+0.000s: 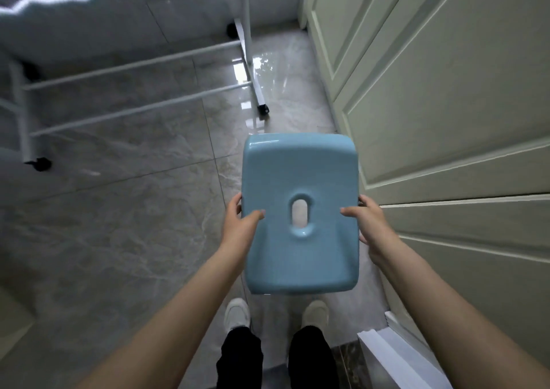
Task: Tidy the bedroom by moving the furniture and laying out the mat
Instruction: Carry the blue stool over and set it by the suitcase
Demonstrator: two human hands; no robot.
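Glossy light-blue plastic stool [300, 213], seat up with oval centre hole, apparently lifted above the tiled floor [119, 225].

Pretty tight on the right: the cabinet doors [446, 97] sit just beside the blue stool [300, 210]. Left of the stool it's open tiled floor [119, 225], until the white wheeled rack [134, 91] further back-left.
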